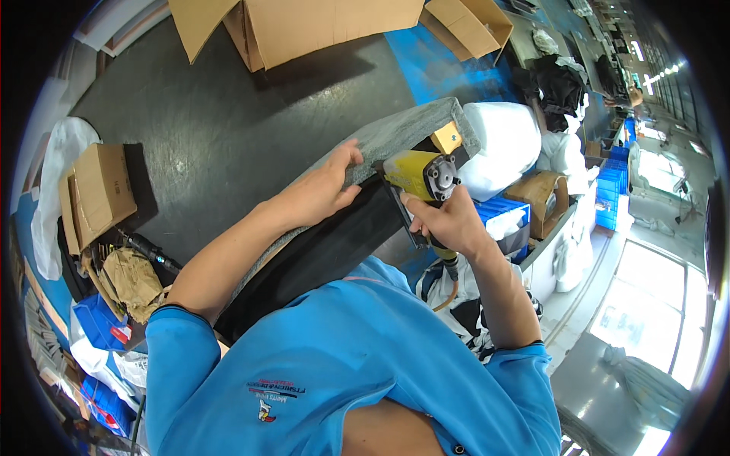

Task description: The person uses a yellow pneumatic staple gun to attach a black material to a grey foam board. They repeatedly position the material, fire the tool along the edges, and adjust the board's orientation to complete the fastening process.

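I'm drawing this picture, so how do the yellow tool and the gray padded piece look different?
The yellow tool is short and chunky, while the gray padded piece is much bigger and long. The yellow tool looks hard; the gray padded piece looks covered in cloth. The right hand wraps around the yellow tool, but the left hand lies on the gray padded piece. Both have a hand on them.

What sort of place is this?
Probably an upholstery workshop: the right hand holds what looks like a yellow staple gun by a grey cloth-covered piece, with cardboard boxes and blue bins around.
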A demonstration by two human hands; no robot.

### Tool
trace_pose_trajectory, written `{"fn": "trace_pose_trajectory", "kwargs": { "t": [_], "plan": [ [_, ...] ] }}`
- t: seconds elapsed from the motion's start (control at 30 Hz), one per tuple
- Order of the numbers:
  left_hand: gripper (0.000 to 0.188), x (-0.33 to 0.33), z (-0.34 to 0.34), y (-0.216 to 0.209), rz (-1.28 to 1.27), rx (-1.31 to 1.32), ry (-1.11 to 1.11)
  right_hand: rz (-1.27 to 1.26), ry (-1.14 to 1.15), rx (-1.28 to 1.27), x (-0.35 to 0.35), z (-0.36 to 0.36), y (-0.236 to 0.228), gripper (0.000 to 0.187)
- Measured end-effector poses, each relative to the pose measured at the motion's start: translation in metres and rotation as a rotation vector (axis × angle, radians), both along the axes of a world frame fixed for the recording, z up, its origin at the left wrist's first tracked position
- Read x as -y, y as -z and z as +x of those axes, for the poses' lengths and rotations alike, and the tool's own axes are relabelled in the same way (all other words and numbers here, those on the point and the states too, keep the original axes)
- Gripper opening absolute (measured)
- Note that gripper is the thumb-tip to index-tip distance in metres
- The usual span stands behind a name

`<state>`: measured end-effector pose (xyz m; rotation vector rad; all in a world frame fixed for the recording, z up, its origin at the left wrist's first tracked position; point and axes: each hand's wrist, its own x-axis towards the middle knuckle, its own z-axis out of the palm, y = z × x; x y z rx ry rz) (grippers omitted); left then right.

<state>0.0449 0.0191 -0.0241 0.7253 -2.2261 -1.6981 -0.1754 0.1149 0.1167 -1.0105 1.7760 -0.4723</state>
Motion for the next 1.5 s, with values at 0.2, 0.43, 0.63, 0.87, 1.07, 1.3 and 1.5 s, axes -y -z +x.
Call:
{"fn": "trace_pose_trajectory", "kwargs": {
  "t": [0.2,0.43,0.63,0.87,1.07,1.3,1.5],
  "plan": [
    [0.085,0.002,0.003,-0.008,0.051,-0.019,-0.014,0.004,-0.044,-0.018,-0.012,0.033,0.004,0.026],
    [0.099,-0.004,0.016,-0.004,-0.060,-0.221,0.026,-0.051,-0.044,-0.009,-0.034,0.059,0.016,0.023],
    [0.076,-0.021,0.082,0.121,0.800,-0.141,-0.087,0.185,0.026,-0.044,-0.023,0.067,0.000,0.026],
    [0.064,-0.027,0.086,0.037,0.393,-0.116,0.067,0.021,0.075,0.015,-0.027,0.067,0.004,0.025],
    [0.056,-0.036,0.092,-0.005,0.045,-0.007,0.134,0.068,0.020,-0.008,-0.026,0.069,-0.001,0.023],
    [0.031,-0.042,0.094,-0.001,-0.039,-0.091,0.021,0.119,0.016,-0.043,-0.038,0.100,-0.006,0.021],
    [0.055,-0.043,0.094,-0.005,0.115,0.006,-0.018,-0.031,-0.055,-0.008,-0.059,0.122,0.010,0.020]
  ]
}}
